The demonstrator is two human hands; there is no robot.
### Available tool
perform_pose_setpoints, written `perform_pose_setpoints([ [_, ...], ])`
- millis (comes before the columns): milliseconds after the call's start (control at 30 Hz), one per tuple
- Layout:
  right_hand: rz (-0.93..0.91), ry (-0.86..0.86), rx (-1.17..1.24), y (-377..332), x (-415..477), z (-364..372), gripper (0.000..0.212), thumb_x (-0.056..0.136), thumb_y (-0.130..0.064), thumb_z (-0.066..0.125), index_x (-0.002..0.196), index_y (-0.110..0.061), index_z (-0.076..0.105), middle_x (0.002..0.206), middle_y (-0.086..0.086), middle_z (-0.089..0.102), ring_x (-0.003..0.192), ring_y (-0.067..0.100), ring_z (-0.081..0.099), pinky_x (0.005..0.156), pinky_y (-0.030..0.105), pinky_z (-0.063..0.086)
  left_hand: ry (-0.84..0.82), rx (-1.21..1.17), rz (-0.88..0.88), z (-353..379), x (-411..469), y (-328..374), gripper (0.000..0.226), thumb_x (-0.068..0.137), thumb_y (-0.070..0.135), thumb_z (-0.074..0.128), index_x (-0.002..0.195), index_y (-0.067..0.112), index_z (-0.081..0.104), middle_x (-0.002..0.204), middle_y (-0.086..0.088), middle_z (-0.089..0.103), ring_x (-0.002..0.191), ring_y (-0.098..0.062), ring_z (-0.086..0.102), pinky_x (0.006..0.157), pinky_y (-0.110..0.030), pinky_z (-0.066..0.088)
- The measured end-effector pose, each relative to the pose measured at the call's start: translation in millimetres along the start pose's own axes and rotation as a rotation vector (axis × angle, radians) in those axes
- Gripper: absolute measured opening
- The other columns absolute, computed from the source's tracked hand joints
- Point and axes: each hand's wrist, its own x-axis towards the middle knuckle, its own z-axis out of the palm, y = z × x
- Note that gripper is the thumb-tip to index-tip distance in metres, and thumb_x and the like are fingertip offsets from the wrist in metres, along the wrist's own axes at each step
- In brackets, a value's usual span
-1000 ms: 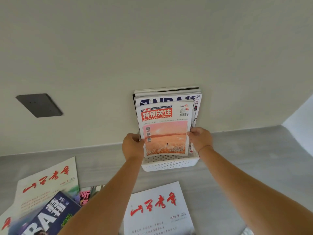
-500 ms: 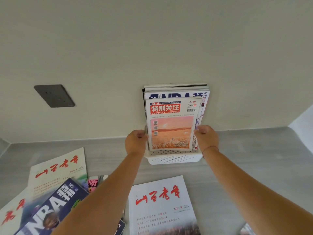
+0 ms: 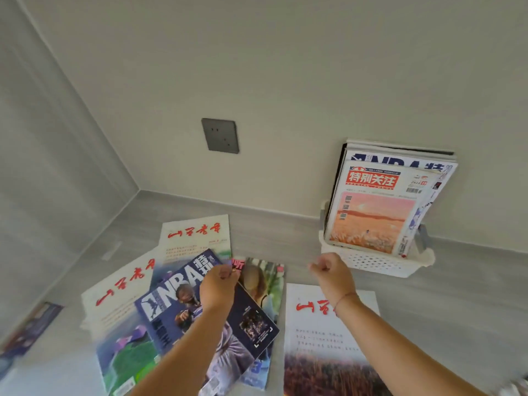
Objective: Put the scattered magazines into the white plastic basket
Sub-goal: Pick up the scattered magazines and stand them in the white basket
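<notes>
I am observing a dark grey socket plate sitting flush on the pale wall; a grey panel is meeting it at the left corner, above a grey surface.

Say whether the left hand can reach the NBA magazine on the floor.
Probably yes: the left hand is at the top edge of the NBA magazine, which lies uppermost, with nothing covering it.

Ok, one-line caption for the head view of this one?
Left hand at the top edge of an NBA magazine, right hand empty, white basket already holding several standing magazines.
</notes>
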Motion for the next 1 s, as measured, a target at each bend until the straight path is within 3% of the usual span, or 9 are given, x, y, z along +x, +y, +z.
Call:
perform_pose_setpoints([
  [100,-0.002,-0.191,-0.072,-5,-17,45,0.022,0.084,-0.023,0.062,0.102,-0.012,0.055,0.102,0.006,0.063,0.093,0.020,0.059,0.083,0.032,0.047,0.097,0.002,-0.096,-43,-7,-46,0.027,0.082,0.021,0.067,0.108,0.010,0.066,0.109,-0.010,0.069,0.097,-0.027,0.063,0.080,-0.029,0.046],
  [167,0.006,-0.306,-0.127,-6,-26,72,0.036,0.084,-0.025,0.063,0.116,-0.011,0.054,0.114,0.005,0.062,0.107,0.022,0.058,0.096,0.034,0.044,0.154,0.005,-0.172,-68,-13,-75,0.030,0.082,0.020,0.068,0.109,0.009,0.065,0.112,-0.013,0.066,0.096,-0.031,0.063,0.083,-0.035,0.050],
  [300,0.032,-0.424,-0.185,-2,-43,111,0.052,0.083,-0.027,0.066,0.128,-0.007,0.047,0.129,0.010,0.055,0.119,0.023,0.052,0.103,0.032,0.039,0.218,0.008,-0.283,-98,-25,-117,0.028,0.081,0.021,0.068,0.105,0.005,0.067,0.105,-0.019,0.067,0.089,-0.034,0.062,0.082,-0.039,0.050],
  [400,0.009,-0.426,-0.261,2,-49,126,0.051,0.083,-0.028,0.065,0.127,-0.008,0.048,0.128,0.010,0.055,0.119,0.024,0.052,0.102,0.033,0.039,0.191,-0.147,-0.347,-104,-36,-130,0.018,0.083,0.019,0.067,0.096,0.007,0.067,0.095,-0.014,0.070,0.076,-0.024,0.062,0.069,-0.033,0.049],
  [533,0.000,-0.420,-0.269,4,-49,135,0.039,0.081,-0.024,0.067,0.115,-0.010,0.054,0.120,0.007,0.061,0.102,0.019,0.057,0.097,0.035,0.044,0.178,-0.376,-0.365,-100,-45,-132,0.007,0.084,0.019,0.066,0.089,0.014,0.066,0.089,-0.007,0.071,0.070,-0.017,0.063,0.057,-0.026,0.047],
  [600,0.025,-0.411,-0.307,6,-46,138,0.048,0.080,-0.024,0.068,0.123,-0.009,0.052,0.122,0.008,0.059,0.107,0.021,0.055,0.097,0.034,0.042,0.190,-0.494,-0.415,-99,-45,-129,0.005,0.084,0.020,0.067,0.082,0.018,0.063,0.086,-0.001,0.067,0.065,-0.010,0.058,0.052,-0.022,0.041],
  [767,0.120,-0.403,-0.292,16,-40,139,0.056,0.078,-0.020,0.070,0.128,-0.004,0.049,0.131,0.013,0.055,0.117,0.027,0.054,0.098,0.033,0.040,0.080,-0.711,-0.595,-105,-34,-125,0.043,0.081,0.028,0.071,0.119,0.009,0.059,0.091,-0.002,0.063,0.069,-0.015,0.058,0.048,-0.024,0.045],
  [900,0.193,-0.446,-0.215,20,-37,131,0.033,0.079,-0.021,0.071,0.106,-0.007,0.059,0.109,0.011,0.064,0.093,0.022,0.059,0.080,0.028,0.042,-0.056,-0.728,-0.550,-100,-29,-128,0.041,0.083,0.030,0.069,0.116,0.010,0.054,0.101,-0.008,0.065,0.082,-0.025,0.063,0.064,-0.035,0.053],
  [1000,0.159,-0.461,-0.132,19,-38,122,0.023,0.078,-0.019,0.071,0.095,-0.006,0.060,0.098,0.011,0.065,0.085,0.021,0.058,0.076,0.029,0.043,-0.136,-0.723,-0.430,-92,-32,-126,0.019,0.088,0.009,0.061,0.107,0.007,0.059,0.112,-0.019,0.066,0.087,-0.032,0.064,0.078,-0.042,0.054],
])
